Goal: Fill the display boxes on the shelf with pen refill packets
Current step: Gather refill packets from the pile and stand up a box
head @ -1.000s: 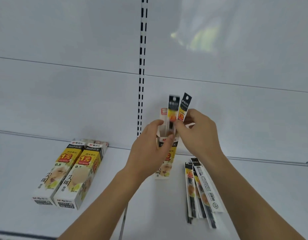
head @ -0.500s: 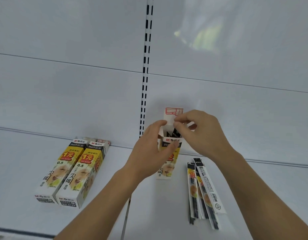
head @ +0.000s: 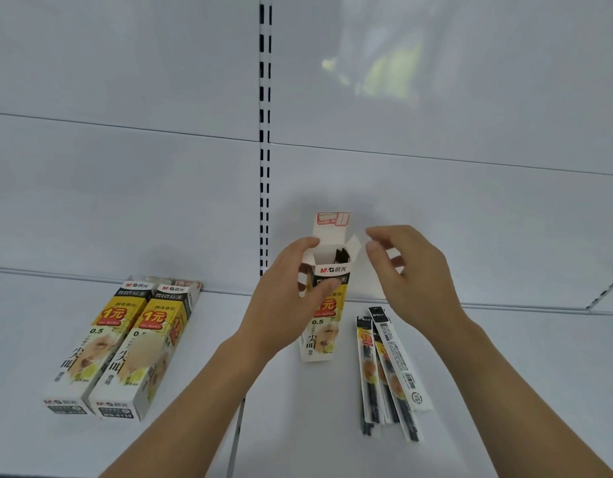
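On the white shelf [head: 91,450], the left hand [head: 281,298] grips an upright yellow-and-white cardboard display box [head: 327,305], flaps open; the right hand [head: 412,270] hovers just beside it, fingers loosely curled, empty.

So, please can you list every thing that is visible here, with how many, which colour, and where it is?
open display box: 1, white, yellow and black, upright at shelf centre, top flaps open, dark packet tops inside
closed display boxes: 2, white, yellow and black, lying side by side at left
loose refill packets: a few, overlapping so the count is unclear, white and black with yellow, lying right of the open box
shelf: 1, white, under everything
slotted upright: 1, white with black slots, on the back panel
left hand: grips the open box
right hand: beside the box top, fingers loosely curled, holding nothing
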The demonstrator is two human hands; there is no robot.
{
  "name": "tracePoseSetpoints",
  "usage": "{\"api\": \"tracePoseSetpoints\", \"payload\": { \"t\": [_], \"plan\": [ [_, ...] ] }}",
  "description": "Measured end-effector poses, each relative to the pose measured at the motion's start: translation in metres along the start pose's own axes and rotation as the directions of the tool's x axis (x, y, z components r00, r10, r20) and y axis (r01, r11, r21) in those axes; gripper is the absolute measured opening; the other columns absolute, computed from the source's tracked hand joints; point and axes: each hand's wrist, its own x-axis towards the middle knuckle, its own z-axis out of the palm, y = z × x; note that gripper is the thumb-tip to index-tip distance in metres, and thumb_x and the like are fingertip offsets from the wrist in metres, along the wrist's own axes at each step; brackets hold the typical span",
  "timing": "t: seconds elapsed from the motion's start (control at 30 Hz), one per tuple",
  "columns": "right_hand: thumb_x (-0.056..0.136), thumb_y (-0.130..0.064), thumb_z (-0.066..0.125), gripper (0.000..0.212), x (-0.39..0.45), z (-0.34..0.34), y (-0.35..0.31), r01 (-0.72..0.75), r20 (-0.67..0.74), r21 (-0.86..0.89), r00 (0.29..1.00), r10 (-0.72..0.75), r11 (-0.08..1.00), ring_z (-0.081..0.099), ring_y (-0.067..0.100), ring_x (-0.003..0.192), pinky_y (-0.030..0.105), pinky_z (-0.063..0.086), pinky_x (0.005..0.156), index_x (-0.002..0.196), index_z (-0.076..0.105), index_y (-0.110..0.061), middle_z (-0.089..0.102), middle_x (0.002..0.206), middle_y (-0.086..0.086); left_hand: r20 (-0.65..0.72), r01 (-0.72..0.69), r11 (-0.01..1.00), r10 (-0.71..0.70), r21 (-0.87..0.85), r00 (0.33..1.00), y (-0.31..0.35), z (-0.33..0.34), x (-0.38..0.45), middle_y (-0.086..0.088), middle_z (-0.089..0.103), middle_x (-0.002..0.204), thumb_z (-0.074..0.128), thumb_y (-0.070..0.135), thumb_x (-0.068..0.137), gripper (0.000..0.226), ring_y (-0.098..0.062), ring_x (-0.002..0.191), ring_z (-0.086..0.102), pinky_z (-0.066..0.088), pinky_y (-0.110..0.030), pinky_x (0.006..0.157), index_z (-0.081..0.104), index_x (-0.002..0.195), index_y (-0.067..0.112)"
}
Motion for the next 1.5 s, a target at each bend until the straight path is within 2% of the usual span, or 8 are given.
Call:
{"api": "tracePoseSetpoints", "payload": {
  "t": [0.13, 0.43, 0.63, 0.8, 0.93, 1.07, 1.3, 1.5],
  "plan": [
    [0.105, -0.037, 0.055, 0.03, -0.015, 0.001, 0.035, -0.168, 0.182, -0.209, 0.961, 0.207, 0.963, 0.065, 0.008, 0.101, 0.029, 0.054, 0.094, 0.128, 0.07, -0.024, 0.072, 0.112, -0.011, -0.004, -0.01, 1.0, 0.011, 0.006, 1.0, -0.001, 0.002, 0.002, 0.019, 0.057, 0.141, 0.076, 0.042, 0.094, 0.064, 0.002, 0.115, 0.059, 0.057, -0.035, 0.096, 0.039, 0.147, 0.043],
    [0.093, -0.05, 0.067, 0.042, -0.055, 0.028, 0.084, -0.314, 0.451, -0.539, 0.677, 0.582, 0.782, 0.068, 0.021, 0.098, 0.035, 0.057, 0.088, 0.11, 0.072, -0.012, 0.074, 0.104, 0.003, 0.02, 0.027, 1.0, -0.027, -0.001, 0.999, -0.01, 0.009, -0.007, 0.027, 0.059, 0.137, 0.076, 0.041, 0.094, 0.071, 0.012, 0.115, 0.059, 0.059, -0.035, 0.098, 0.033, 0.15, 0.051],
    [0.101, -0.035, 0.056, 0.025, -0.057, 0.031, 0.094, -0.295, 0.389, -0.488, 0.769, 0.507, 0.822, 0.068, 0.017, 0.092, 0.032, 0.055, 0.084, 0.113, 0.073, -0.021, 0.075, 0.098, -0.005, 0.017, 0.06, 0.998, -0.06, -0.025, 0.998, -0.009, 0.007, -0.008, 0.025, 0.064, 0.127, 0.078, 0.038, 0.094, 0.071, 0.005, 0.114, 0.063, 0.059, -0.034, 0.095, 0.035, 0.148, 0.052],
    [0.097, -0.014, 0.052, 0.038, -0.055, 0.026, 0.102, -0.169, 0.286, -0.46, 0.902, 0.325, 0.872, 0.059, 0.017, 0.069, 0.033, 0.045, 0.057, 0.134, 0.054, -0.026, 0.063, 0.079, -0.005, 0.024, 0.087, 0.996, -0.086, -0.036, 0.996, -0.007, 0.007, -0.005, 0.021, 0.067, 0.121, 0.079, 0.034, 0.093, 0.07, -0.003, 0.108, 0.067, 0.06, -0.032, 0.091, 0.036, 0.146, 0.054],
    [0.099, -0.023, 0.05, 0.021, -0.06, 0.034, 0.105, -0.112, 0.376, -0.558, 0.849, 0.371, 0.822, 0.061, 0.019, 0.079, 0.03, 0.047, 0.067, 0.107, 0.069, -0.021, 0.06, 0.091, -0.005, 0.024, 0.09, 0.995, -0.089, -0.045, 0.996, -0.007, 0.008, -0.005, 0.02, 0.067, 0.122, 0.079, 0.035, 0.093, 0.069, -0.001, 0.108, 0.067, 0.059, -0.031, 0.092, 0.036, 0.144, 0.055],
    [0.095, -0.061, 0.054, 0.043, -0.066, 0.045, 0.102, -0.105, 0.435, -0.565, 0.805, 0.403, 0.819, 0.058, 0.017, 0.075, 0.033, 0.051, 0.069, 0.079, 0.066, -0.023, 0.05, 0.085, -0.008, 0.013, 0.103, 0.993, -0.102, -0.053, 0.995, -0.008, 0.006, -0.006, 0.019, 0.068, 0.124, 0.078, 0.038, 0.093, 0.07, -0.004, 0.108, 0.068, 0.061, -0.036, 0.094, 0.035, 0.145, 0.055],
    [0.102, -0.029, 0.048, 0.042, -0.062, 0.041, 0.102, -0.144, 0.372, -0.569, 0.833, 0.41, 0.809, 0.049, 0.014, 0.059, 0.027, 0.03, 0.05, 0.061, 0.043, -0.023, 0.049, 0.066, -0.006, 0.025, 0.097, 0.995, -0.096, -0.018, 0.995, -0.003, 0.002, -0.005, 0.019, 0.066, 0.128, 0.08, 0.032, 0.092, 0.072, -0.001, 0.112, 0.066, 0.06, -0.031, 0.094, 0.037, 0.149, 0.045],
    [0.103, -0.038, 0.058, 0.034, -0.032, -0.01, 0.055, -0.177, 0.15, -0.311, 0.961, 0.232, 0.934, 0.061, 0.01, 0.058, 0.029, 0.05, 0.058, 0.073, 0.062, -0.024, 0.063, 0.06, -0.007, 0.022, 0.08, 0.997, -0.081, 0.023, 0.996, 0.001, -0.001, -0.004, 0.018, 0.067, 0.128, 0.081, 0.035, 0.091, 0.072, -0.004, 0.115, 0.065, 0.059, -0.034, 0.097, 0.038, 0.148, 0.044]
  ]
}}
